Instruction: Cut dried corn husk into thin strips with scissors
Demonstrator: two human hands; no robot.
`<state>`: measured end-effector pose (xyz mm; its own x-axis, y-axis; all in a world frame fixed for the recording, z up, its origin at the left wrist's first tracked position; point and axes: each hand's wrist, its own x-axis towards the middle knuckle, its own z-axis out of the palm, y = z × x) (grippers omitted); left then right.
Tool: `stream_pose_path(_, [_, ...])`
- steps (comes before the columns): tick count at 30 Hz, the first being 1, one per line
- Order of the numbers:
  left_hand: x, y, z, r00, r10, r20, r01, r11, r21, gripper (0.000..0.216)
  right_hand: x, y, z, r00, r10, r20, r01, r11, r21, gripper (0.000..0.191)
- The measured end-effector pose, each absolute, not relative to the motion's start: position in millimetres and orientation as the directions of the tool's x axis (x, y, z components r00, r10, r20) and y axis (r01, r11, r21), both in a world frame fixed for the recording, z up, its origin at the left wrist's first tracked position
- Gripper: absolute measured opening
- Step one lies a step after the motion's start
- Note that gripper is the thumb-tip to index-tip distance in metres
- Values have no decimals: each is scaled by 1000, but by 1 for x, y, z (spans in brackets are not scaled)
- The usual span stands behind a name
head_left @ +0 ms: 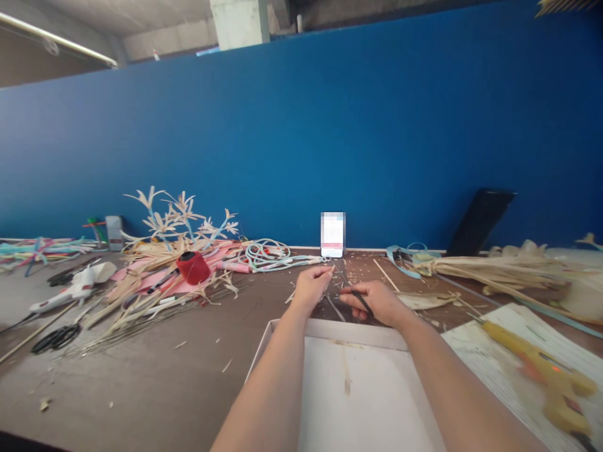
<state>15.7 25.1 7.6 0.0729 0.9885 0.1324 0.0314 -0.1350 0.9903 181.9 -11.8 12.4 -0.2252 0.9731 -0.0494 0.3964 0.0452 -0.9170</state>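
Over the far edge of a white box lid [372,389], my left hand [311,285] is closed in a pinch. A tiny pale piece [334,269] shows at its fingertips, too small to name. My right hand [372,301] is wrapped round a dark slim tool [362,302] whose thin tip points up and left toward the left fingertips. Whether it is scissors or tweezers I cannot tell. The hands are close together but apart. Small pale scraps lie on the brown table [188,383] around them.
Dried-husk flowers [181,210], a red thread spool [194,268], black-handled scissors [56,338] and a white glue gun [75,292] lie left. A phone [333,235] stands against the blue wall [292,138]. Right are a yellow glue gun [537,364] on paper and husk strips [485,267].
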Motion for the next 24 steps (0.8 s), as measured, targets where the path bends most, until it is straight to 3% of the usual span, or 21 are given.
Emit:
stream_pose_path(11, [16,26,5,96,989,110,-8,-110,994,31,181,-16,20,-203,977,-67,487,41,-872,43])
stream_pose_path(24, [15,28,3,61,993,96,-203,-82,976,32,176,-6,6,-74,997,-24,353,3,-936,45])
